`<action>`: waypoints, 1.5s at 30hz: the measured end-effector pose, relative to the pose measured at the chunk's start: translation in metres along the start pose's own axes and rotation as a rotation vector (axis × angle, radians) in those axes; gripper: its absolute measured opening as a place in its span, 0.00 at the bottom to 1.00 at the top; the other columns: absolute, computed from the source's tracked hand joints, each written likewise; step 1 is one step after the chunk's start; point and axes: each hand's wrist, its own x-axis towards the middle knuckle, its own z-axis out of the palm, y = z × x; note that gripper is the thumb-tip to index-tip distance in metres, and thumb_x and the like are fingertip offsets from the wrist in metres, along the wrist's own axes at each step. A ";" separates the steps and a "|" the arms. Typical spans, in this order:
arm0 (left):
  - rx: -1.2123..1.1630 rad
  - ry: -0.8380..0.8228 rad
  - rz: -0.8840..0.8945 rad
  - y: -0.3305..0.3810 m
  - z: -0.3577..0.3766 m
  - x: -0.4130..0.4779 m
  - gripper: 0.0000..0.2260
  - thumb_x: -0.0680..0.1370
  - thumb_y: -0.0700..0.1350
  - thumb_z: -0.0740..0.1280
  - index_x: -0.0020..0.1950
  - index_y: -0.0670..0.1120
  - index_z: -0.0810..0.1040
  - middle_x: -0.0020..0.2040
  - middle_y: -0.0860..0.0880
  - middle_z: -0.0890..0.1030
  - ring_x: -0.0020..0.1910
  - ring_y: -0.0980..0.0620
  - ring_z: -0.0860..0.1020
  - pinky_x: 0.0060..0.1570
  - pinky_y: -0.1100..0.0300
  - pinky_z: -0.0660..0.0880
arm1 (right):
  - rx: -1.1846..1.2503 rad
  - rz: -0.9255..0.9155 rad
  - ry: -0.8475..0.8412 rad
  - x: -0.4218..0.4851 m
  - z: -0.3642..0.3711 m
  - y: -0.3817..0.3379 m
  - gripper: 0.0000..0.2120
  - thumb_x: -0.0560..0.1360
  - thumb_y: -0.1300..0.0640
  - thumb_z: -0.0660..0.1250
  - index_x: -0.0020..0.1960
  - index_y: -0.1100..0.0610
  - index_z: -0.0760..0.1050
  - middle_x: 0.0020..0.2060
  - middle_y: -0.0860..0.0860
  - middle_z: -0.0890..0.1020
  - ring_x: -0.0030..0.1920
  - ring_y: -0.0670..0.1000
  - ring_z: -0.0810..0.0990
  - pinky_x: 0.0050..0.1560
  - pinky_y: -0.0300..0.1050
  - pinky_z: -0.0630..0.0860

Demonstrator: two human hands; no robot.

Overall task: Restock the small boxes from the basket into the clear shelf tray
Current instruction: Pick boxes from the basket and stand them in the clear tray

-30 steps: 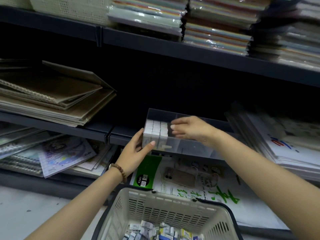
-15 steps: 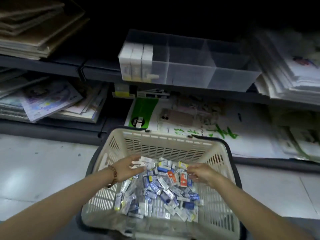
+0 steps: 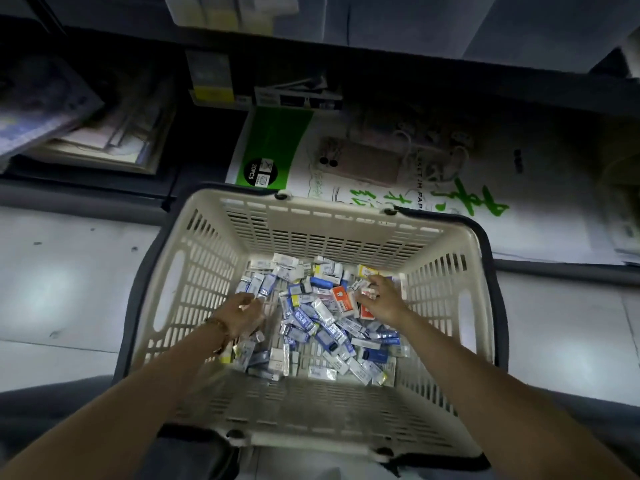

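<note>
A cream plastic basket (image 3: 311,218) with dark handles stands on the floor below me. Its bottom holds a loose pile of several small boxes (image 3: 323,320), mostly blue and white, some orange and yellow. My left hand (image 3: 242,315), a bead bracelet at the wrist, reaches into the left of the pile with fingers curled down; what they hold is hidden. My right hand (image 3: 382,303) is at the pile's right side and pinches a small white box (image 3: 367,292) at its fingertips. Only the blurred bottom of the clear shelf tray (image 3: 225,10) shows at the top edge.
Behind the basket, a large sketch-paper pack (image 3: 381,168) with a green label lies on the lowest shelf. Stacked booklets (image 3: 52,116) fill the shelf at left. Price labels (image 3: 211,81) hang on the dark shelf edge. Pale floor tiles (image 3: 69,289) flank the basket.
My view dropped from the shelf tray down into the basket. Both hands left the tray and went down into the pile of boxes, the left hand sinking deeper on the left side.
</note>
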 end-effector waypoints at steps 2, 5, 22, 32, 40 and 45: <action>0.074 0.014 -0.059 -0.012 -0.001 0.000 0.18 0.80 0.50 0.58 0.61 0.38 0.73 0.57 0.38 0.77 0.48 0.45 0.77 0.45 0.57 0.71 | -0.013 -0.013 0.032 -0.001 0.006 0.008 0.26 0.76 0.49 0.66 0.71 0.55 0.64 0.69 0.54 0.63 0.67 0.55 0.68 0.63 0.53 0.72; 0.166 -0.030 -0.048 -0.026 0.004 0.001 0.14 0.79 0.44 0.61 0.59 0.35 0.73 0.53 0.37 0.77 0.51 0.46 0.75 0.49 0.57 0.70 | 0.040 -0.076 0.104 -0.006 0.012 0.013 0.14 0.75 0.52 0.68 0.58 0.55 0.74 0.58 0.53 0.69 0.52 0.48 0.74 0.40 0.31 0.72; 0.382 -0.213 0.074 -0.025 0.027 -0.001 0.17 0.72 0.47 0.72 0.57 0.42 0.75 0.52 0.45 0.78 0.52 0.48 0.75 0.46 0.64 0.68 | 0.085 -0.266 -0.058 -0.029 0.060 -0.013 0.06 0.75 0.53 0.69 0.50 0.52 0.76 0.50 0.49 0.78 0.44 0.47 0.76 0.45 0.35 0.72; -0.340 -0.088 0.044 0.004 -0.008 -0.021 0.10 0.73 0.42 0.71 0.42 0.44 0.68 0.43 0.43 0.76 0.40 0.48 0.78 0.41 0.58 0.80 | 0.230 -0.197 -0.239 -0.032 0.071 -0.044 0.04 0.77 0.55 0.66 0.51 0.54 0.77 0.52 0.54 0.81 0.49 0.49 0.79 0.49 0.37 0.75; -0.649 0.088 0.277 0.032 -0.105 -0.103 0.09 0.76 0.42 0.65 0.54 0.40 0.76 0.47 0.45 0.82 0.42 0.55 0.83 0.40 0.66 0.79 | 0.072 -0.179 -0.401 -0.019 0.129 -0.092 0.16 0.78 0.59 0.65 0.65 0.60 0.73 0.65 0.58 0.74 0.64 0.57 0.73 0.59 0.47 0.72; -0.717 0.187 0.298 0.010 -0.126 -0.142 0.11 0.72 0.45 0.67 0.52 0.42 0.76 0.45 0.49 0.85 0.43 0.53 0.83 0.39 0.66 0.79 | -0.164 -0.213 -0.327 -0.006 0.169 -0.094 0.29 0.76 0.52 0.67 0.74 0.52 0.61 0.73 0.56 0.61 0.74 0.57 0.56 0.73 0.54 0.57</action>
